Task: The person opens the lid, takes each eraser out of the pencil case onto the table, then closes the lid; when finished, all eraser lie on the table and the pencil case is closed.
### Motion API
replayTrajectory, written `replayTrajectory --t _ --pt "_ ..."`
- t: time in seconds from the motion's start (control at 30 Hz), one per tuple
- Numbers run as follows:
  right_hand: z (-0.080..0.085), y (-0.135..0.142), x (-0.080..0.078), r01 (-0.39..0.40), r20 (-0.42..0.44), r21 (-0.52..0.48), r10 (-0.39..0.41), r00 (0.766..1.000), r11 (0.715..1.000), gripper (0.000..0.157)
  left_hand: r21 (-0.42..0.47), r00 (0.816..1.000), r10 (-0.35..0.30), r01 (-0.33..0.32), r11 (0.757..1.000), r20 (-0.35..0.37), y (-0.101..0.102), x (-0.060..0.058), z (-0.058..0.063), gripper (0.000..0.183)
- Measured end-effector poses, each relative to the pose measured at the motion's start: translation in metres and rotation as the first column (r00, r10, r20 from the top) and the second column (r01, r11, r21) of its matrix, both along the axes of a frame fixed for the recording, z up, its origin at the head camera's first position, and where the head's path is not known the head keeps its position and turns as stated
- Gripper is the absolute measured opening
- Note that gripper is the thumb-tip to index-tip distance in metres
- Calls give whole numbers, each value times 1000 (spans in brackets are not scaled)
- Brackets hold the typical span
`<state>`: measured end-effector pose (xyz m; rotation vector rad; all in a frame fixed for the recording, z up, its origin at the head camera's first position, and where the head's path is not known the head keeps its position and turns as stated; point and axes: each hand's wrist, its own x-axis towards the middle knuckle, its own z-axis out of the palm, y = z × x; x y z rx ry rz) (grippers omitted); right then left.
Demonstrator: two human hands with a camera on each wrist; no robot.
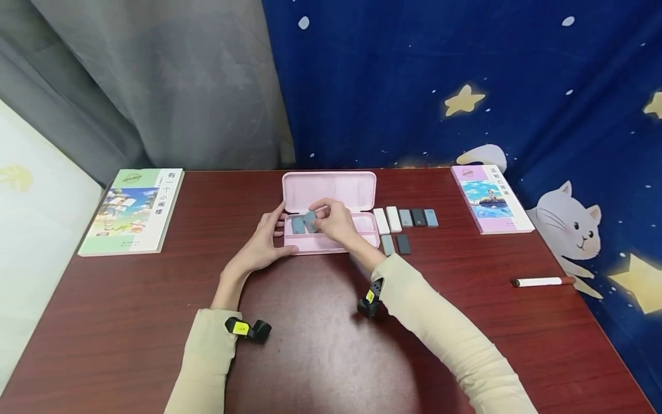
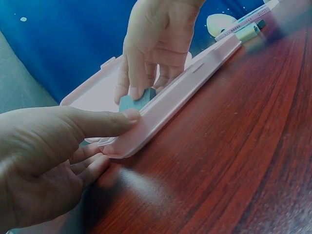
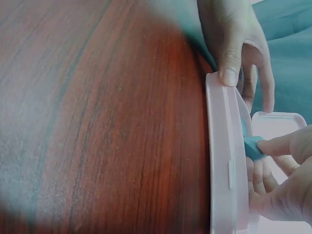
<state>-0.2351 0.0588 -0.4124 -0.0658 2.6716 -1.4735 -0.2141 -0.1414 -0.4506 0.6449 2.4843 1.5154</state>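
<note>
A pink pencil case lies with its lid swung back. At its left end my left hand holds the case, thumb on the front rim and fingers round the side, as the left wrist view also shows. Over the back compartment, my right hand pinches a small blue-grey rectangular block between thumb and fingers. That block is tilted in the right wrist view. Another blue-grey block lies in the compartment's left end.
Right of the case are two white blocks and several grey and dark blocks. One book lies at the back left, another at the back right. A marker lies near the right edge. Curtains hang behind.
</note>
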Motion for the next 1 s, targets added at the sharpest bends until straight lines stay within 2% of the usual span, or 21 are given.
replayTrajectory --t 0.2,0.43,0.73,1.0 --pt "2 8 0 -4 86 -203 22 996 979 31 20 1000 -9 9 1000 9 1 -1 -1 101" --pt "3 20 2 11 135 -349 39 990 937 32 5 1000 -3 3 1000 9 1 0 0 103" --pt "7 27 2 27 208 -434 72 975 900 32 23 1000 -8 8 1000 7 1 0 0 103" --pt "11 31 3 39 275 -452 98 957 891 32 17 1000 -6 6 1000 20 0 -1 0 103"
